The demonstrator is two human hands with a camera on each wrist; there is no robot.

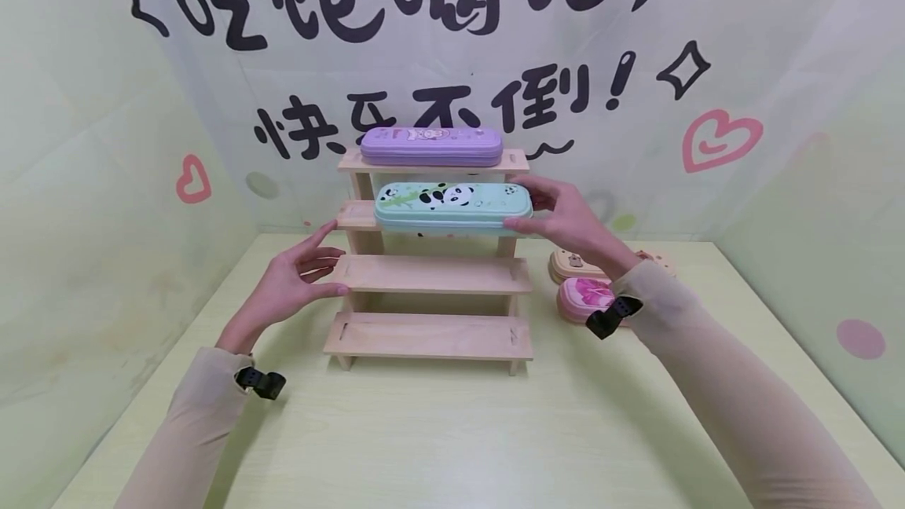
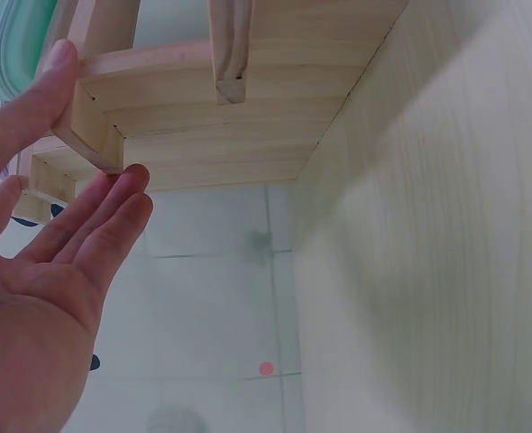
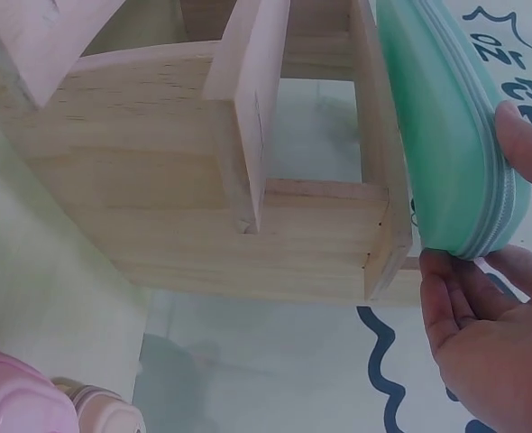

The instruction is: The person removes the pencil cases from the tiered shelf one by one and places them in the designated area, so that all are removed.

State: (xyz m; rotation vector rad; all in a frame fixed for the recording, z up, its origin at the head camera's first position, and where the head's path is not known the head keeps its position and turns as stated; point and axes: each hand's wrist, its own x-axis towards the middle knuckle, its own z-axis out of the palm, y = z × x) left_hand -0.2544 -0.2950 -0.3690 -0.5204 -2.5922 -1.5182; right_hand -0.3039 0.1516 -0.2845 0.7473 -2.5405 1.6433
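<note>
A mint-green pencil case (image 1: 452, 207) with pandas on its lid lies lengthwise at the second shelf from the top of a stepped wooden rack (image 1: 438, 273). My right hand (image 1: 566, 214) grips its right end, thumb at the front. In the right wrist view, the case's zipper side (image 3: 455, 135) faces the hand (image 3: 500, 316); whether its underside fully touches the shelf cannot be told. At the rack's left side, my left hand (image 1: 293, 277) holds a shelf end between thumb and fingers, also seen in the left wrist view, where the thumb (image 2: 41, 99) presses its edge.
A purple pencil case (image 1: 431, 148) lies on the top shelf. Right of the rack, a pink case (image 1: 583, 297) and a beige case (image 1: 566, 264) lie on the table (image 1: 424, 438), partly behind my right forearm. A wall with lettering stands behind.
</note>
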